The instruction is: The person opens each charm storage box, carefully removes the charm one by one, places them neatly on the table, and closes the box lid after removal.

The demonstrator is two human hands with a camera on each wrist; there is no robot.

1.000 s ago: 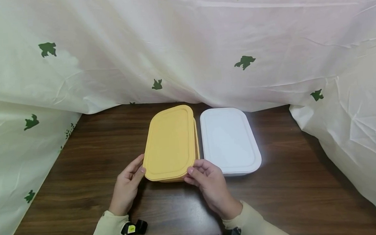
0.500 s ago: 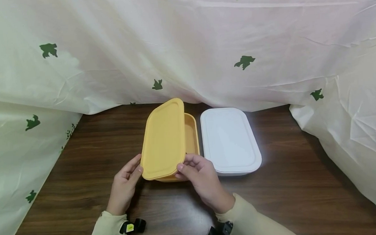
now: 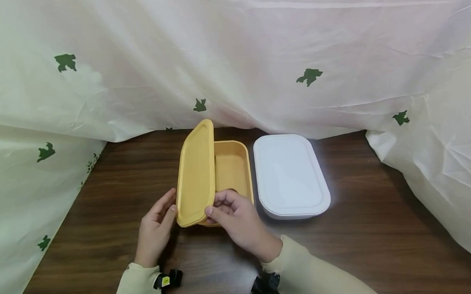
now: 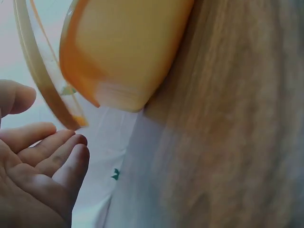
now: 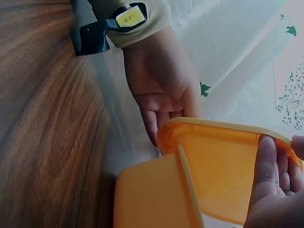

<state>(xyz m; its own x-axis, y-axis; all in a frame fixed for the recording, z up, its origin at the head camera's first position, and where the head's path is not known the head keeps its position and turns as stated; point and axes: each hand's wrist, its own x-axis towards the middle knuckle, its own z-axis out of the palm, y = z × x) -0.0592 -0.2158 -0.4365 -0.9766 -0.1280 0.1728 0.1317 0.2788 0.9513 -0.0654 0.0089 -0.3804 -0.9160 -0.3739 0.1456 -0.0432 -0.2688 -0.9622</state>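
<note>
A yellow lid (image 3: 193,175) stands steeply tilted above the left side of a yellow rectangular food container (image 3: 249,164), whose right half lies exposed. My right hand (image 3: 238,219) pinches the lid's near right corner between thumb and fingers; the right wrist view has its fingertips (image 5: 266,152) against the lid's underside. At the lid's near left edge is my left hand (image 3: 154,231). In the left wrist view that hand's fairly straight fingers (image 4: 66,161) touch or nearly touch the lid's edge, the thumb standing apart. The lid hides the container's left part.
Just right of the yellow container stands a white container with its white lid (image 3: 292,175) on. Both rest on a dark wooden table (image 3: 361,229). A pale curtain (image 3: 255,54) with green bird prints hangs behind and at both sides.
My right hand has moved left and swung the lid's right side up and over leftward, exposing the container's inside. The left hand has stayed near the lid's left edge.
</note>
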